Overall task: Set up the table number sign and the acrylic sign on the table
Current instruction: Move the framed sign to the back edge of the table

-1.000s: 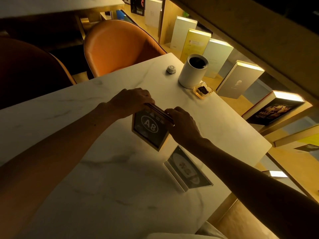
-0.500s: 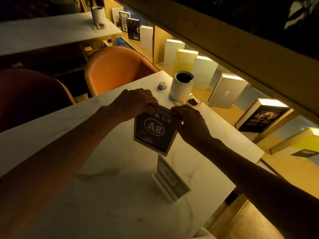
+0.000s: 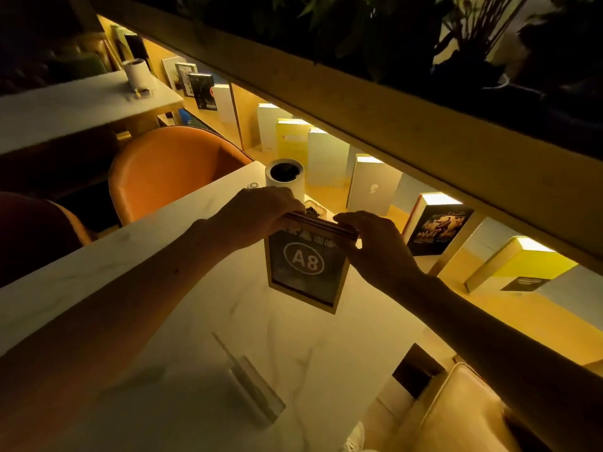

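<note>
While the A8 sign [image 3: 306, 265] is gripped at its top by both hands [image 3: 261, 216], unplaced above the desk [image 3: 98, 256], the acrylic sign [image 3: 251, 389] is already stood.

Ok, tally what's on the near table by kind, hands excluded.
Signs: 2, the A8 table number sign and the acrylic sign
White cylinder cup: 1
Small tray: 1
Small round button: 1
Total: 5

Framed "A8" table number sign [image 3: 305, 267] upright, clear acrylic sign [image 3: 253, 391] nearer
</note>
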